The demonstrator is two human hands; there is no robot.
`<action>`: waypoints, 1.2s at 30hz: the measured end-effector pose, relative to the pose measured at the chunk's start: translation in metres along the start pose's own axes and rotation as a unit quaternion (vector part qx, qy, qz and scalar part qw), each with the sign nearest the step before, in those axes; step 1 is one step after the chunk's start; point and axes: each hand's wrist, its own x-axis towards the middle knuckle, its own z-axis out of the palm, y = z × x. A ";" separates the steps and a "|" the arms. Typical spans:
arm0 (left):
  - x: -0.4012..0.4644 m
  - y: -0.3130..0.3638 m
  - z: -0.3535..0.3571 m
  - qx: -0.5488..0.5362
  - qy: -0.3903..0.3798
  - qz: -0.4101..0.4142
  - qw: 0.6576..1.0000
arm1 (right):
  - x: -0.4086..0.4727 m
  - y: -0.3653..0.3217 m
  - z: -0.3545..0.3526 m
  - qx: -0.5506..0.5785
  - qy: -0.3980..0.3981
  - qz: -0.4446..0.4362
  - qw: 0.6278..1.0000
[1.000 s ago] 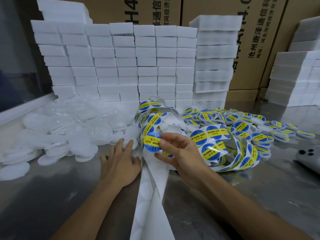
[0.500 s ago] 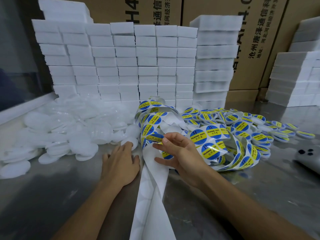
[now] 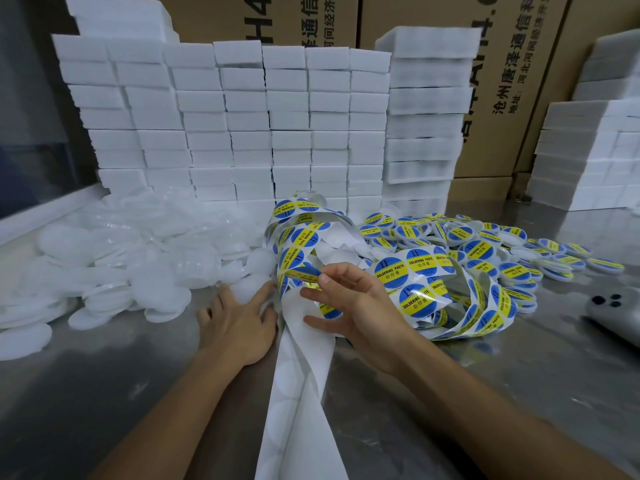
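**A:** Hands first: two, both bare. The left hand (image 3: 239,327) lies flat on the surface (image 3: 104,393), fingers straight and spread, fingertips touching one white lid (image 3: 250,289) at the near edge of its heap.

**B:** And the right hand (image 3: 356,306) is pinching. Thumb and forefinger are closed on one blue-and-yellow sticker (image 3: 304,273), just right of the left fingertips, up against the label strip (image 3: 415,282).

**A:** One strip, looping and tangled, stickers reading "SOLDERING PASTE". Its bare backing paper (image 3: 304,393) trails down between the two forearms.

**B:** How many lids?

**A:** Too many to count! The plain white heap (image 3: 138,258) spreads left, and the labelled lids (image 3: 485,244) are scattered right, behind the strip.

**B:** The surface is shiny grey metal. One grey device (image 3: 613,313) with three dark dots sits at the right edge.

**A:** Behind it all, foam blocks (image 3: 242,133) stand stacked in columns like a wall, with more stacks far right.

**B:** Cardboard boxes (image 3: 502,81) with printed Chinese characters stand behind those. They're closed, so I can't tell what's inside.
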 end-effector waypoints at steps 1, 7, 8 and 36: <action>0.000 0.000 0.000 0.001 -0.005 -0.001 1.000 | 0.000 0.000 0.000 -0.001 0.000 0.001 1.000; -0.003 0.000 -0.001 -0.034 0.057 0.002 0.998 | -0.001 0.000 0.000 -0.009 -0.003 0.009 1.000; -0.005 0.000 -0.002 -0.048 0.075 0.007 0.996 | -0.001 -0.001 0.000 -0.004 -0.003 0.009 1.000; -0.046 0.038 -0.041 -0.493 0.230 0.246 0.802 | -0.002 0.001 -0.001 0.008 0.030 -0.021 0.999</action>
